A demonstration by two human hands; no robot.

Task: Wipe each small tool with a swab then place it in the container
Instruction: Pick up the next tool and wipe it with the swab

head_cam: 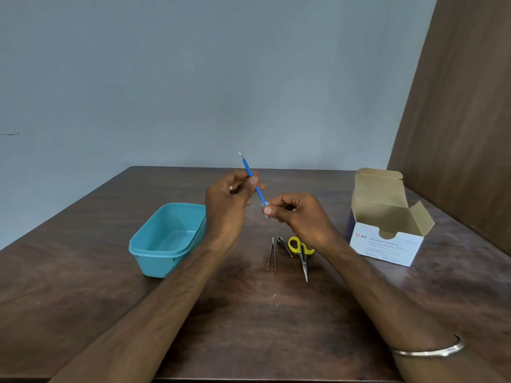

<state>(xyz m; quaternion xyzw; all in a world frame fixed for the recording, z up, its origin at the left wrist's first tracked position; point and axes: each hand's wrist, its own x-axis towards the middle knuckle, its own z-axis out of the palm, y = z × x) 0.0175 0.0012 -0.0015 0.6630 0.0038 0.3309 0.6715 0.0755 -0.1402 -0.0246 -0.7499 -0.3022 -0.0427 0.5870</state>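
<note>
My left hand (231,199) grips a thin blue-handled tool (248,168) above the table, its metal tip pointing up and away. My right hand (297,214) pinches a small white swab (265,208) around the tool's lower end. An open teal plastic container (168,239) with nothing visible inside stands on the table to the left. Metal tweezers (272,255), a small dark metal tool (284,246) and yellow-handled scissors (301,252) lie side by side on the table below my right hand.
An open cardboard box of alcohol swabs (387,225) stands at the right of the dark wooden table (249,313). A brown wooden panel (470,120) rises behind it on the right. A grey wall is at the back.
</note>
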